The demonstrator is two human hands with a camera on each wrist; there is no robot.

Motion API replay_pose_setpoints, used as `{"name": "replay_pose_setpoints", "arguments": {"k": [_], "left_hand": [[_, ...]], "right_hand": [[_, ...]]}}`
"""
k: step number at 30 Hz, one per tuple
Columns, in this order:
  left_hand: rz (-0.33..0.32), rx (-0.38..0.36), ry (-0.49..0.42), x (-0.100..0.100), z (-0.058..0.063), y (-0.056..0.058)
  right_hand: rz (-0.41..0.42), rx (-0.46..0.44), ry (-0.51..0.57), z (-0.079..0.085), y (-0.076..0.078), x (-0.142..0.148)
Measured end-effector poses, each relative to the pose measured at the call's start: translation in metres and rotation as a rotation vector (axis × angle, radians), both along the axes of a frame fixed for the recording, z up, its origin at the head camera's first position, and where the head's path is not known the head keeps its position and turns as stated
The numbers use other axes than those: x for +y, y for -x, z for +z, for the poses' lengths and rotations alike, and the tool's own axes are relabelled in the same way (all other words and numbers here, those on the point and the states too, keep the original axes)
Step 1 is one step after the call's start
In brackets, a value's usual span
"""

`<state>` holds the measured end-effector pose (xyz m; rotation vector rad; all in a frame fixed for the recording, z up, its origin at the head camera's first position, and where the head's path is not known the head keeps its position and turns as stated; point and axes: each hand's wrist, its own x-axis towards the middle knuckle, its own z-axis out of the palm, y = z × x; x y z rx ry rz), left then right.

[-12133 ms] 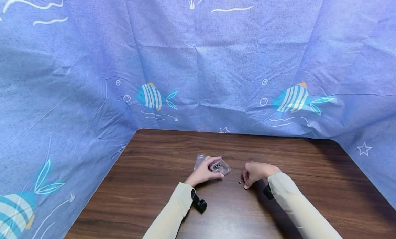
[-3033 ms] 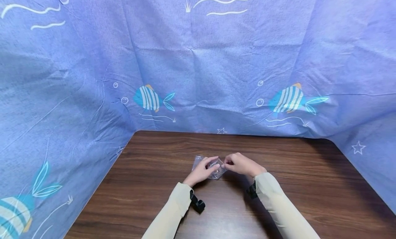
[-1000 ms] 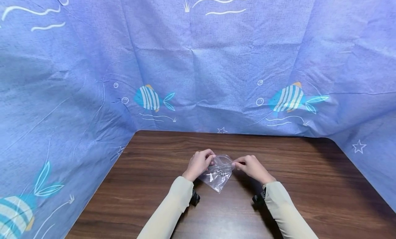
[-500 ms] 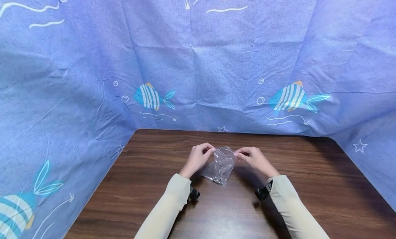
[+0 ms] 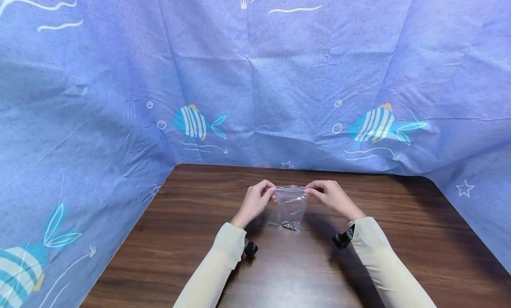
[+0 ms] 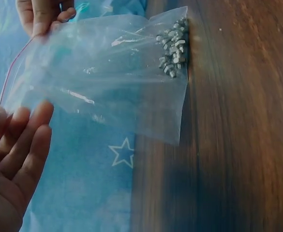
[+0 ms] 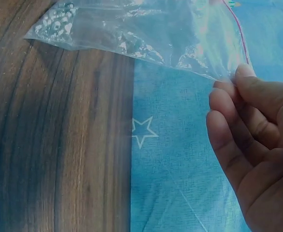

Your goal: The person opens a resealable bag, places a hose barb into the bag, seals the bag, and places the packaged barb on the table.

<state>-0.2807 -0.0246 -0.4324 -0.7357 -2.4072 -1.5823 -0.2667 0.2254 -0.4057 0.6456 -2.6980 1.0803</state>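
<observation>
A clear zip-lock bag (image 5: 290,206) hangs upright between the hands, above the table or just touching it; I cannot tell which. Its red seal line shows at the top in both wrist views. At the bottom corner lies a cluster of small silvery metal pieces (image 6: 174,48), which look like short screws. My left hand (image 5: 255,201) pinches the left end of the bag's top edge between thumb and fingers. At the opposite end of that edge, my right hand (image 5: 332,196) pinches with thumb and index finger, its other fingers loosely bent in the right wrist view.
A dark wood-grain table (image 5: 191,219) lies under the hands. Behind it and to both sides hangs a blue cloth (image 5: 287,99) printed with fish and stars. Black wrist cameras (image 5: 342,238) sit on both forearms.
Earlier the bag lay on the table with my right hand beside a small metal piece. Since then both hands have taken its top edge and raised it upright; the metal pieces slid to the bottom.
</observation>
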Motion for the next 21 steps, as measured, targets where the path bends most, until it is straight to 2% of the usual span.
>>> {"name": "replay_pose_setpoints", "arguments": {"k": [4,9,16,21], "left_hand": [[0.048,0.046,0.011,0.0026,0.0001,0.0018],[0.074,0.084,-0.012,0.0041,0.0008,0.003],[0.121,0.08,0.004,0.0032,0.0,0.0036],[0.137,0.093,0.016,0.0044,-0.0009,0.0037]], "right_hand": [[0.011,0.02,-0.008,0.0006,0.0013,-0.0012],[0.003,0.095,-0.009,-0.0001,0.002,-0.0036],[-0.056,0.039,-0.013,-0.0007,0.002,-0.0065],[-0.052,0.071,-0.01,-0.0033,0.0016,-0.0085]]}}
